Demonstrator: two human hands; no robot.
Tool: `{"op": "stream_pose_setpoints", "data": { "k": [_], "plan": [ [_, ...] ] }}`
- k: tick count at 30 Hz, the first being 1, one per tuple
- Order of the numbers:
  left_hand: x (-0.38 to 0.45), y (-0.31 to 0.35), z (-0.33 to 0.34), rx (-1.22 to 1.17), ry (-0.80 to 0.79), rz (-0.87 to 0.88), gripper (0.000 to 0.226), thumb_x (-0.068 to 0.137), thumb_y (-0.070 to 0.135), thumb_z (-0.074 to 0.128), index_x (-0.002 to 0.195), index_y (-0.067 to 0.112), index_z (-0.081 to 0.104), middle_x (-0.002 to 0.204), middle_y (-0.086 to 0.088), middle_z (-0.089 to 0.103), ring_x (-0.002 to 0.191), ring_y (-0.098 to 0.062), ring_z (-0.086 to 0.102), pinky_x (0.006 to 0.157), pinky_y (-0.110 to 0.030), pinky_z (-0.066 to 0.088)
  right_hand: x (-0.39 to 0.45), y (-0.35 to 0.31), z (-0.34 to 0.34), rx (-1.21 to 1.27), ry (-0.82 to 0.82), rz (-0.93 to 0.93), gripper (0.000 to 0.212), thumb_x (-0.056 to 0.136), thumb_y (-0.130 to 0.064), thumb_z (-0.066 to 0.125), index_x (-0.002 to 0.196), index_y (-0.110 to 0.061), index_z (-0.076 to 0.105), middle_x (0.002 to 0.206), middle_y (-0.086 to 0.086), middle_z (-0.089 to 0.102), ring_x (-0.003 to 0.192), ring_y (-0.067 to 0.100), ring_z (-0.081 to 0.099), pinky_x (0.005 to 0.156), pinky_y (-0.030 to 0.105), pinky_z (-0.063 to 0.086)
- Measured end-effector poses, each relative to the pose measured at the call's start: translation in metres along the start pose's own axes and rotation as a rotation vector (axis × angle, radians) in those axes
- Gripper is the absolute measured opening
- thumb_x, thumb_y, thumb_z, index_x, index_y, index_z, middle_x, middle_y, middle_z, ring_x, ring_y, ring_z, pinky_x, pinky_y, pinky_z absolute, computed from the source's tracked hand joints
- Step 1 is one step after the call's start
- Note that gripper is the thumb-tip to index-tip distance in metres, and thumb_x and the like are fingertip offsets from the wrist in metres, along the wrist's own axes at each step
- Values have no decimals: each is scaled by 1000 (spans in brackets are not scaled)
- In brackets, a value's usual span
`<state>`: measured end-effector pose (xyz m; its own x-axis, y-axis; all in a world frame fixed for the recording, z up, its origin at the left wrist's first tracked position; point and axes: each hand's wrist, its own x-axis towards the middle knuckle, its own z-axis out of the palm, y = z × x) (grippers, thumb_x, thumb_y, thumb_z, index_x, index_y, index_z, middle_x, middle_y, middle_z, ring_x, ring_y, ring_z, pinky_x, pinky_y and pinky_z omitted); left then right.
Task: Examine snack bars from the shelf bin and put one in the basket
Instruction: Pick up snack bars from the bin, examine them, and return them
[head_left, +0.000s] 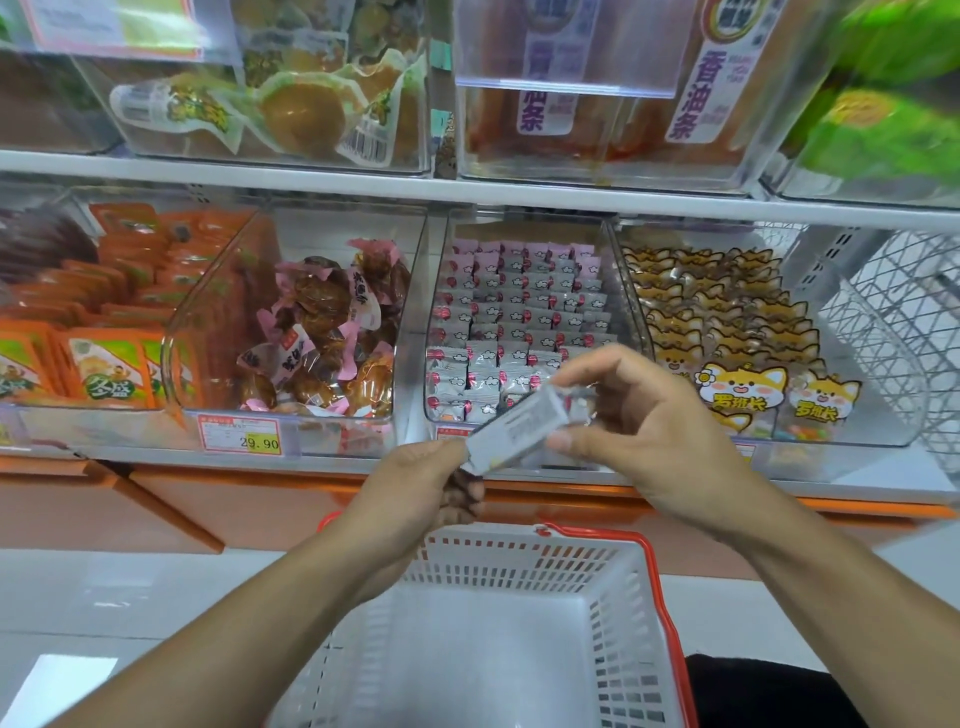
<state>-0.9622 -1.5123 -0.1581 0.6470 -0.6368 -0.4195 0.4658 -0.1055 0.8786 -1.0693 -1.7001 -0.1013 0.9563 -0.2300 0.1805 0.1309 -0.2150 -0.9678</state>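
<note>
A grey-wrapped snack bar (517, 428) is held between both hands, tilted, in front of the shelf. My left hand (421, 486) pinches its lower left end. My right hand (631, 415) grips its upper right end with curled fingers and thumb. Behind the hands, a clear shelf bin (441, 322) holds several rows of the same grey and pink wrapped bars. Below my arms is a white basket (644, 597) with a red rim and handle; its visible floor is bare.
Neighbouring clear bins hold brown snacks in pink-edged wrappers (317, 332), orange packets (104, 332) and fox-print packs (727, 332). An upper shelf carries more bins. A price tag (240, 434) reads 29.90. A white wire rack (904, 332) stands at the right.
</note>
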Motion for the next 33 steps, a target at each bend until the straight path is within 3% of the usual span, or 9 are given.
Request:
{"op": "stream_pose_setpoints", "data": {
  "k": [2,4,7,11,16,20,24,28,33],
  "plan": [
    [-1,-1,3,142,31,102,26,98,23,62,75,21,74,78,-4,74,65,-13,67,59,-21,54,3,-1,-2,-12,171,-52,27,75,-28,80,98,-29,67,96,-5,71,89,27,67,72,37,60],
    [-4,-6,3,448,86,276,2,92,30,70,92,32,69,91,9,74,80,-7,68,69,-21,54,7,0,-8,-85,368,-98,24,78,-27,79,97,-30,65,92,-9,72,80,11,67,67,23,57],
    [-10,-18,3,1109,60,578,37,92,41,65,127,46,53,128,29,55,112,7,53,91,-19,48,11,7,-17,-295,526,-134,23,83,-28,81,99,-31,66,92,-11,72,77,8,67,64,20,55],
    [-13,-23,8,1239,-24,677,50,96,46,57,144,44,41,156,29,25,129,2,44,102,-26,44,13,12,-21,-472,521,-171,28,83,-32,82,104,-32,65,94,-16,67,83,0,63,70,11,47],
    [-10,-21,9,1287,-15,675,50,96,48,55,144,44,41,162,28,10,111,-4,60,94,-33,52,15,17,-14,-732,327,-285,32,82,-31,83,110,-23,69,99,-20,59,94,-3,55,82,14,41],
    [-5,-24,10,1354,1,645,50,96,50,56,142,45,41,162,29,1,99,-3,63,88,-31,53,17,23,-5,-775,243,-323,33,83,-35,80,111,-21,71,103,-12,62,102,9,58,87,20,45],
    [-3,-23,9,1371,26,652,46,94,47,60,137,44,45,160,30,6,59,5,43,74,-26,49,21,27,-5,-925,153,-247,35,85,-44,75,112,-22,73,104,-11,64,104,13,53,89,30,47],
    [-4,-23,8,1368,27,661,42,94,46,61,134,40,49,160,30,10,49,11,41,69,-21,42,21,33,-10,-1261,-103,-93,35,100,-46,52,129,-33,67,127,-10,56,118,17,42,97,37,37],
    [-4,-21,10,1384,1,669,48,93,47,61,137,43,43,163,30,1,52,3,43,74,-27,53,22,25,-24,-1287,74,-114,32,92,-38,70,122,-28,70,106,-5,65,103,23,50,85,36,30]
  ]
}}
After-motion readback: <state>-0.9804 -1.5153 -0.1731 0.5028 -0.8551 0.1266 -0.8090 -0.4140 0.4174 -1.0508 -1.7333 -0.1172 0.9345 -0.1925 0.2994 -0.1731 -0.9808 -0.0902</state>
